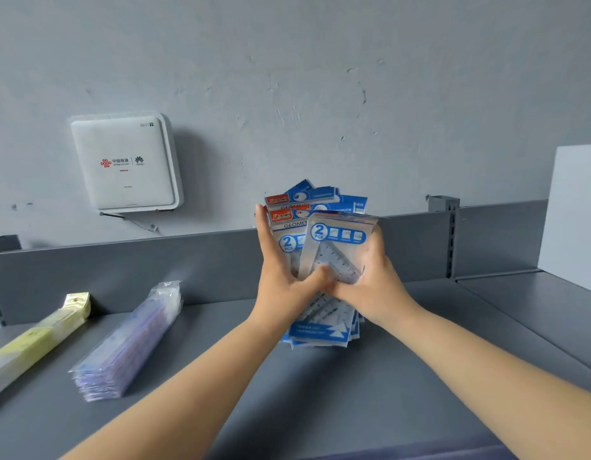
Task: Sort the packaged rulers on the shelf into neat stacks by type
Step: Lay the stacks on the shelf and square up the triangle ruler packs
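Left hand (281,280) and right hand (370,283) both gripping a fanned bundle of blue set-square packs (320,227) upright on grey shelf (320,393), purple ruler stack (128,343) and yellow ruler stack (38,340) lying at left

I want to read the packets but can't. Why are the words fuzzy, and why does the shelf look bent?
Head view: the blue packets held up between the left hand and right hand are a bit blurred, with pale glare on their clear plastic, so only big print like "2 PCS" reads. The wide lens curves the shelf's back edge. The light is soft, with faint shadows.
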Tool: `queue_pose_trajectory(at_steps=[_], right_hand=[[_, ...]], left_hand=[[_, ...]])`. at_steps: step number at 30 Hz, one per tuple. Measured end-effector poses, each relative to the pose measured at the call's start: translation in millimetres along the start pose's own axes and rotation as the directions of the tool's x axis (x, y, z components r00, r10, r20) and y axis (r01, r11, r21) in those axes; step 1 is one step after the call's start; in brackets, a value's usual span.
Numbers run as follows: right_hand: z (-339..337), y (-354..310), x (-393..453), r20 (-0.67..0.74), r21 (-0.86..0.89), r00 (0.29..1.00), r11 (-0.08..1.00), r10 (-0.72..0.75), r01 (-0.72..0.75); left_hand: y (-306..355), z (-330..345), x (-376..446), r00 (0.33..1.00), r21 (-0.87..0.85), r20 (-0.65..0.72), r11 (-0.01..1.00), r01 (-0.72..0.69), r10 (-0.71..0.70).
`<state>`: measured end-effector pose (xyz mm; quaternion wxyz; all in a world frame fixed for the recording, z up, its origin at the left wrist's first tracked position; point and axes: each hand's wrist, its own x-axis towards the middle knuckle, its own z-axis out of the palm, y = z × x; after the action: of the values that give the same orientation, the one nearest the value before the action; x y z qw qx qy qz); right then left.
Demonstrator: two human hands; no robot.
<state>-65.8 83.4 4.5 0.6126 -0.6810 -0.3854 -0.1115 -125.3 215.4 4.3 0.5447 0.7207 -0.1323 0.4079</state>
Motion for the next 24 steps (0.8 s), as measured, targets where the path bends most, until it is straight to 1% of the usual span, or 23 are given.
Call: queue_pose_trajectory(at_steps=[2, 3, 5, 7, 8, 10, 12, 14, 18, 20, 22, 24], right_hand=[[-1, 4, 1, 0.019, 0.033, 1.000, 0.999, -0.005, 0.005], [-2, 7, -1, 0.032, 0.043, 0.999, 0.999, 0.016, -0.017], [-2, 14, -6, 0.056, 0.067, 0.996, 0.995, 0.070, -0.074], [0, 19, -11, 0.071, 0.090, 0.993, 0.991, 0.093, -0.100], [1, 19, -11, 0.077, 0.100, 0.992, 0.989, 0.097, -0.105], [3, 17, -8, 0.083, 0.125, 0.993, 0.988, 0.085, -0.095], [3, 11, -1, 0.079, 0.140, 0.996, 0.988, 0.051, -0.062], [3, 8, 4, 0.066, 0.124, 0.997, 0.992, 0.031, -0.039], [2, 13, -6, 0.094, 0.103, 0.993, 0.991, 0.075, -0.085], [2, 17, -14, 0.071, 0.092, 0.994, 0.992, 0.082, -0.088], [1, 19, -19, 0.050, 0.106, 0.995, 0.990, 0.089, -0.094], [3, 20, -22, 0.083, 0.085, 0.994, 0.993, 0.073, -0.081]], left_hand=[[-3, -6, 2, 0.999, -0.017, 0.004, 0.999, 0.042, -0.042], [-5, -8, 1, 0.997, -0.017, 0.016, 0.997, 0.078, -0.078], [-8, -9, -5, 0.986, -0.040, 0.071, 0.987, 0.156, -0.153], [-11, -8, -11, 0.973, -0.067, 0.139, 0.979, 0.193, -0.183], [-13, -6, -11, 0.970, -0.064, 0.145, 0.977, 0.206, -0.195], [-12, -1, -10, 0.971, -0.075, 0.115, 0.973, 0.220, -0.211], [-10, 1, -7, 0.977, -0.116, 0.055, 0.970, 0.212, -0.207], [-9, -3, -2, 0.981, -0.112, 0.040, 0.975, 0.191, -0.188], [-13, -10, -3, 0.978, -0.074, 0.083, 0.977, 0.199, -0.192], [-16, -9, -7, 0.979, -0.086, 0.083, 0.977, 0.194, -0.187], [-16, -6, -9, 0.985, -0.076, 0.074, 0.984, 0.160, -0.154], [-15, -2, -13, 0.987, -0.024, 0.104, 0.992, 0.123, -0.120]])
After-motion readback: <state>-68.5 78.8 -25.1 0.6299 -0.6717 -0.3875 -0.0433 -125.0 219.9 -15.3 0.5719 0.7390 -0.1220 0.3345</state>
